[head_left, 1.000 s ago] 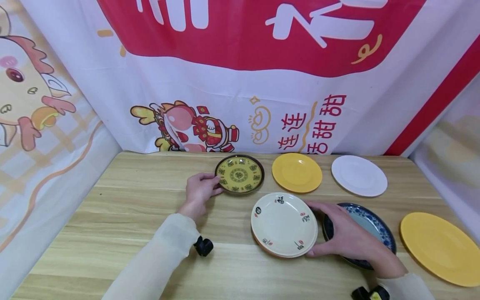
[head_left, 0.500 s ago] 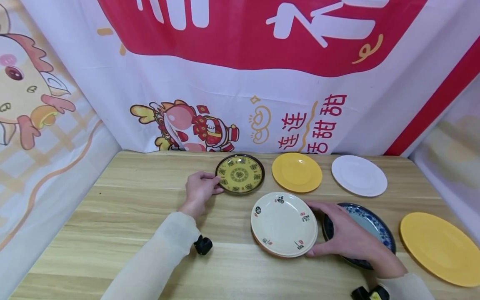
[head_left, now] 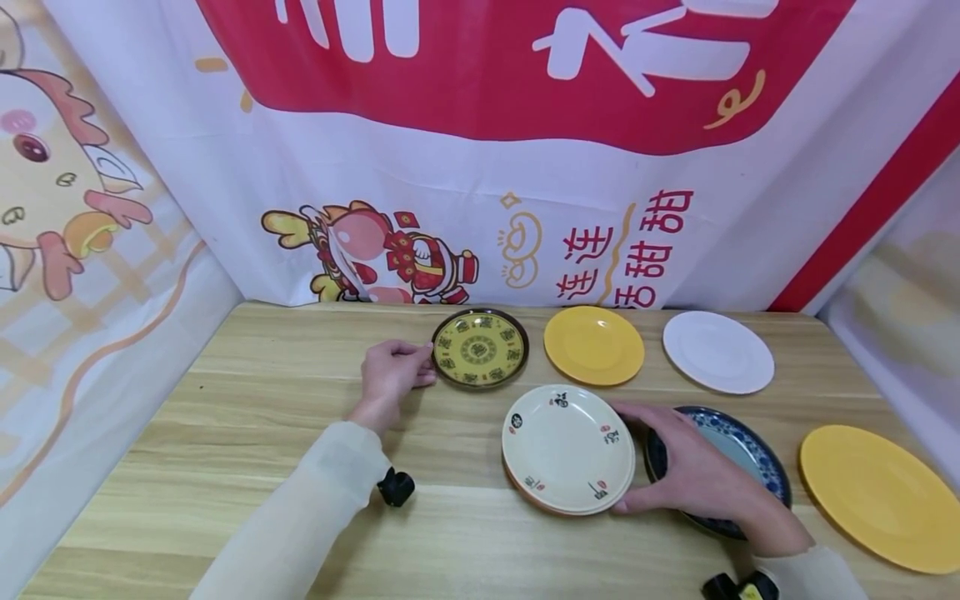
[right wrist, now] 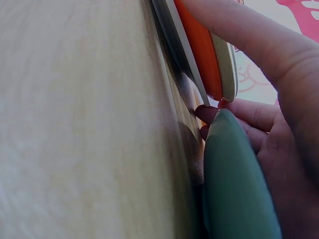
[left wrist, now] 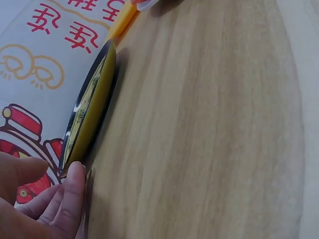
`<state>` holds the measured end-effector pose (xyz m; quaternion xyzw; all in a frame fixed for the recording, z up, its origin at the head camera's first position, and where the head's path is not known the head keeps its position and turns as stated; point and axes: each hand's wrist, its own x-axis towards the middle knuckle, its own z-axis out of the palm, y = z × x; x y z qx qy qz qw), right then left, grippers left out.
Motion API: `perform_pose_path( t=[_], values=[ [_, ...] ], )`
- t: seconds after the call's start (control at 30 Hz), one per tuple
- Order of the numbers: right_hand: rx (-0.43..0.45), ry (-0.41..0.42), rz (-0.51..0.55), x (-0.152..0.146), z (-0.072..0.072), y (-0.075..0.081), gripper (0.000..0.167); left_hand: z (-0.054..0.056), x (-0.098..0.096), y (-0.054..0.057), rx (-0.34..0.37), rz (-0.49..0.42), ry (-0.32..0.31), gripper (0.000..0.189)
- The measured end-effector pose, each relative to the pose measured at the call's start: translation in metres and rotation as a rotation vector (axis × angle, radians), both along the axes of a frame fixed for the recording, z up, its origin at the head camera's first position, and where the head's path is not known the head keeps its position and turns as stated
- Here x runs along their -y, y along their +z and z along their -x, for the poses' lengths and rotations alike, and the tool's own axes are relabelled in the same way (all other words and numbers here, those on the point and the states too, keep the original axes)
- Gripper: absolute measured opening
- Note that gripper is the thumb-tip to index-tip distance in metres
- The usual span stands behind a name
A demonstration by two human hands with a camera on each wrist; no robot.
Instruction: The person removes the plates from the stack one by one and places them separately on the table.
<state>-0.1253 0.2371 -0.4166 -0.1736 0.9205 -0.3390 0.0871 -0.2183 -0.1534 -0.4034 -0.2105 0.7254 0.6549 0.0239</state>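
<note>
A yellow-green patterned plate with a dark rim (head_left: pixel 480 350) lies at the back of the table. At its left edge is my left hand (head_left: pixel 392 375); in the left wrist view the fingers touch the underside of the rim while the thumb (left wrist: pixel 30 169) stands apart from it. My right hand (head_left: pixel 693 467) holds the right side of a stack of plates (head_left: pixel 568 450), thumb at the near side and fingers at the far side. A cream plate with small printed marks tops the stack, with an orange one (right wrist: pixel 202 55) beneath. Partly behind the right hand lies a blue-rimmed plate (head_left: pixel 772 467).
A small yellow plate (head_left: pixel 594 346) and a white plate (head_left: pixel 718 352) lie along the back. Far right is a larger yellow plate (head_left: pixel 885 498). Printed cloth (head_left: pixel 480 167) hangs behind the wooden table (head_left: pixel 225 467) and at both sides.
My left hand has shifted slightly left, its thumb coming off the top of the yellow-green plate's rim. The right hand and the stack of plates have stayed still.
</note>
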Motion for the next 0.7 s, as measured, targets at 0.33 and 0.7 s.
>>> perform_pose_path(
  t=[0.33, 0.7],
  values=[
    [0.018, -0.017, -0.011, 0.0, 0.0, 0.001, 0.109, -0.004, 0.017, 0.026, -0.025, -0.107, -0.099, 0.042],
    [0.014, -0.008, -0.006, 0.0, -0.001, 0.0, 0.11, -0.032, -0.007, 0.025, -0.042, -0.141, -0.304, 0.039]
  ],
)
